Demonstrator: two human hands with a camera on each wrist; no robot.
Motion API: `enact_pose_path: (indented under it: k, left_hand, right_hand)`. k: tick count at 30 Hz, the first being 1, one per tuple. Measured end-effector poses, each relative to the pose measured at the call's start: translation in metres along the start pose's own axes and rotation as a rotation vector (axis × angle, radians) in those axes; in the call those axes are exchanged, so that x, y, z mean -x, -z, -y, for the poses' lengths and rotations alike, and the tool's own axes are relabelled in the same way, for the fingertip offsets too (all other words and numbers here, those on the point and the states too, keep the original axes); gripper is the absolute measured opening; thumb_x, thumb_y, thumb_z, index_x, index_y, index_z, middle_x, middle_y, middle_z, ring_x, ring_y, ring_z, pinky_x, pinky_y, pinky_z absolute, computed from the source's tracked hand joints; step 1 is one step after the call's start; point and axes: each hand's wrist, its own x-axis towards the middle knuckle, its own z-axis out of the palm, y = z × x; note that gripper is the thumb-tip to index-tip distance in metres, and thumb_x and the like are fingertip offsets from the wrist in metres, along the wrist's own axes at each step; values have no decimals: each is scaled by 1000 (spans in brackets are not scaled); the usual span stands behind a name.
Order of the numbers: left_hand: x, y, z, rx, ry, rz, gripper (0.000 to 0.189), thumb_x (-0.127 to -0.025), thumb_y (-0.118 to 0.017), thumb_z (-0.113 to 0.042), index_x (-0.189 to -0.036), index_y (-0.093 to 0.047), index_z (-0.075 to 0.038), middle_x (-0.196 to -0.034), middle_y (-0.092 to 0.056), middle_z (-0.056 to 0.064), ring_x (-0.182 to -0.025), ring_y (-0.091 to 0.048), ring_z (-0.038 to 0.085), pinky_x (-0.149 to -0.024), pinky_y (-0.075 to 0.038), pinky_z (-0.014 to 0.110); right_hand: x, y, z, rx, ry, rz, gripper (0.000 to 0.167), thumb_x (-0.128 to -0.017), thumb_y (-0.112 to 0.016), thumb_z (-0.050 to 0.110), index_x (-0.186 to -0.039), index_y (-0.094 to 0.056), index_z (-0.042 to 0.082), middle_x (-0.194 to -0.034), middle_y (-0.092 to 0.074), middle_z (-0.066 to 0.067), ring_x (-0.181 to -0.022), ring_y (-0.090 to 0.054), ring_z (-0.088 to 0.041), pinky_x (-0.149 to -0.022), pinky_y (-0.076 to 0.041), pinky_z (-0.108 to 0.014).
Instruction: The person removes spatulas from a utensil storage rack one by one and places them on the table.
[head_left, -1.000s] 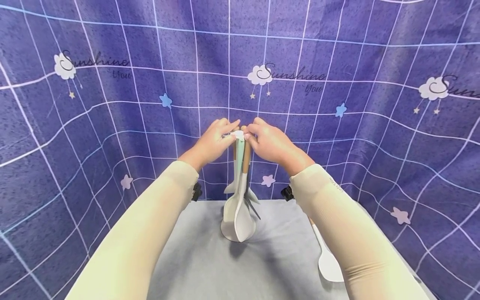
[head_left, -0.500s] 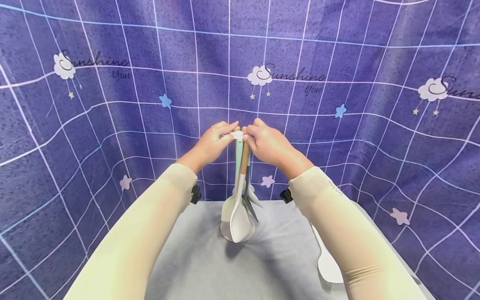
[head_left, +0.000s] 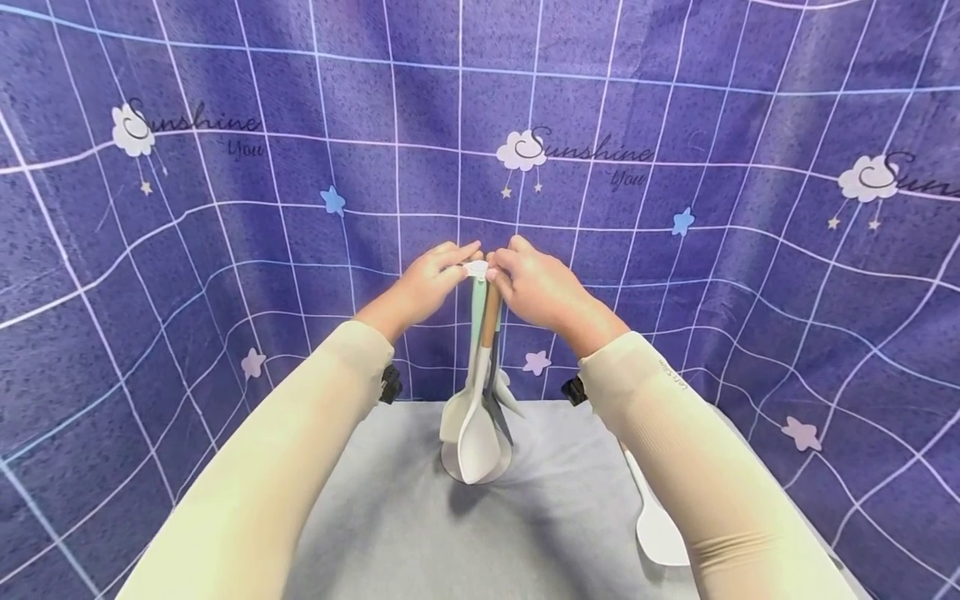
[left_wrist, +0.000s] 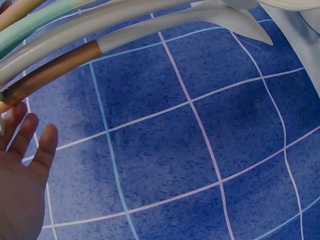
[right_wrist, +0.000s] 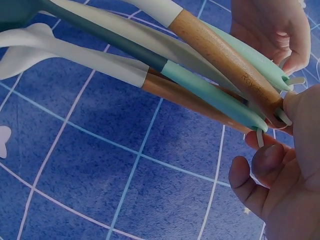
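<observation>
A utensil rack [head_left: 476, 267] with a white top stands at the middle back, several utensils hanging around it. My left hand [head_left: 420, 283] pinches the left side of that top between thumb and forefinger; its other fingers [left_wrist: 46, 145] extend beside a wooden handle [left_wrist: 55, 70]. On the right, my right hand [head_left: 546, 285] pinches the upper end of a wooden-handled white spoon [head_left: 480, 446], thumb at the hanging hole near a small pale hook [right_wrist: 283, 117]. Mint-handled utensils hang close by, one with a dark blade [right_wrist: 115, 42]. The rack's post is hidden behind them.
The rack's round base [head_left: 452, 463] rests on a grey cloth-covered table [head_left: 390, 517]. A white turner [head_left: 660, 533] with a wooden handle lies at the right, partly behind the right sleeve. Purple grid-patterned curtain [head_left: 300, 250] surrounds the back and sides.
The hanging utensils have turned slightly: the front spoon's head swings left and the dark-bladed one shows more at the right. Both hands stay at the rack's top.
</observation>
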Motion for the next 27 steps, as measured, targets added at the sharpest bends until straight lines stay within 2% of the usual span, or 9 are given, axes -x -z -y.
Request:
enact_pose_path:
  k: [5,8,10,15,17,20,23,25,27]
  left_hand:
    - [-6,7,-11,4,54,51,58,-116,-49,-31,-169,-54,-9,-162,-61,16,-151,-55,36,-131,-43,59]
    - [-13,9,-18,-42,75,60,57,-118,-47,-36,-165,-58,-5,-163,-58,18,-154,-53,38,-132,-43,60]
    - [-18,9,-21,-62,72,69,58,-119,-46,-38,-165,-58,-5,-163,-57,19,-155,-52,38,-132,-41,60]
    - [-21,7,-21,-61,82,153,57,-122,-40,-36,-173,-48,-11,-170,-53,15,-162,-46,36,-136,-36,59]
    - [-19,6,-20,-62,96,178,57,-122,-37,-35,-175,-45,-14,-170,-53,12,-163,-45,35,-136,-37,59]
    - [-17,5,-19,-64,90,181,57,-122,-37,-34,-175,-45,-14,-169,-54,12,-161,-47,34,-135,-38,57]
    - [-16,4,-20,-56,87,178,57,-122,-37,-35,-175,-46,-15,-170,-53,11,-162,-46,33,-136,-36,56]
    - [-17,4,-21,-52,89,176,58,-121,-37,-36,-175,-45,-16,-171,-52,11,-164,-45,33,-137,-35,57]
    - [-16,6,-22,-46,102,175,58,-121,-36,-37,-176,-45,-18,-173,-50,10,-166,-43,34,-138,-34,59]
  right_hand:
    - [-1,3,1,12,0,-7,37,-121,-55,31,-143,-74,10,-114,-58,-11,-83,-63,-31,-86,-60,-50]
    - [0,6,2,9,-2,7,37,-121,-54,32,-142,-75,10,-115,-58,-11,-85,-63,-31,-89,-60,-51]
    - [1,8,3,1,-9,15,39,-122,-52,33,-143,-75,10,-116,-59,-11,-87,-64,-31,-91,-60,-52]
    - [5,9,3,-21,-35,14,42,-123,-48,34,-145,-75,11,-126,-63,-10,-98,-68,-32,-96,-60,-54]
    - [7,6,1,-34,-47,-36,41,-122,-49,34,-143,-76,12,-133,-65,-10,-104,-71,-32,-99,-61,-55]
    - [16,0,1,-78,-69,-182,36,-118,-54,29,-136,-78,9,-133,-70,-10,-105,-72,-30,-98,-62,-53]
    - [28,-5,6,-193,-93,-318,30,-113,-58,23,-122,-81,7,-113,-78,-9,-90,-70,-27,-84,-62,-47]
    - [35,-10,11,-281,-100,-352,29,-110,-58,21,-116,-82,6,-98,-80,-8,-80,-69,-24,-76,-60,-43]
    - [40,-16,19,-337,-107,-343,29,-108,-59,21,-112,-84,6,-91,-83,-6,-74,-71,-22,-71,-60,-41]
